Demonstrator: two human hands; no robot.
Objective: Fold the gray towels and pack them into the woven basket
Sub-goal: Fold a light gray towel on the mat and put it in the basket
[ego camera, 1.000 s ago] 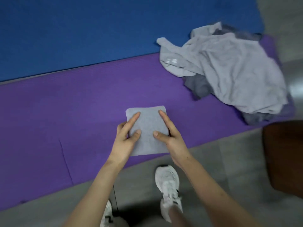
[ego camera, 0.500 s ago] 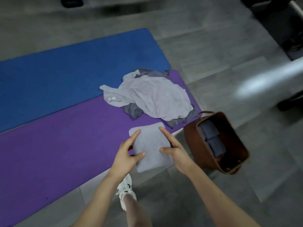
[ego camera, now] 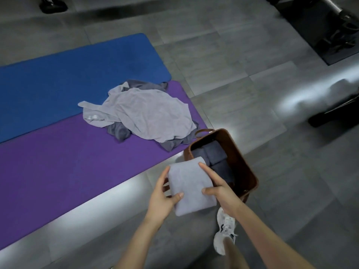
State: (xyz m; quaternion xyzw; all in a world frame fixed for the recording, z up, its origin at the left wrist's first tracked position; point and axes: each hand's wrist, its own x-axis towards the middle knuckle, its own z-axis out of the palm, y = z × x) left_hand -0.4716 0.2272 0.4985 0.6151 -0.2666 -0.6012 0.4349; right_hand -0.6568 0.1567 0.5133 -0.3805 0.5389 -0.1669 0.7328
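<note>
The folded towel (ego camera: 191, 188), held just over the near rim of the basket (ego camera: 246, 167), looks light, soft and apt to spring open, so it is best gripped by its side edges, where the left hand (ego camera: 161, 199) and right hand (ego camera: 221, 188) clamp it, thumbs on top.

Honestly, nothing readable anywhere in this one. Closest thing was a small whitish mark (ego camera: 91, 116) near the edge of the crumpled light gray towel (ego camera: 147, 113) on the purple mat (ego camera: 58, 171), but it was way too blurry to make out any letters. The white sneaker (ego camera: 223, 226) had some dark markings on its side too. Same deal, couldn't tell if that was a logo or just pattern.
</note>
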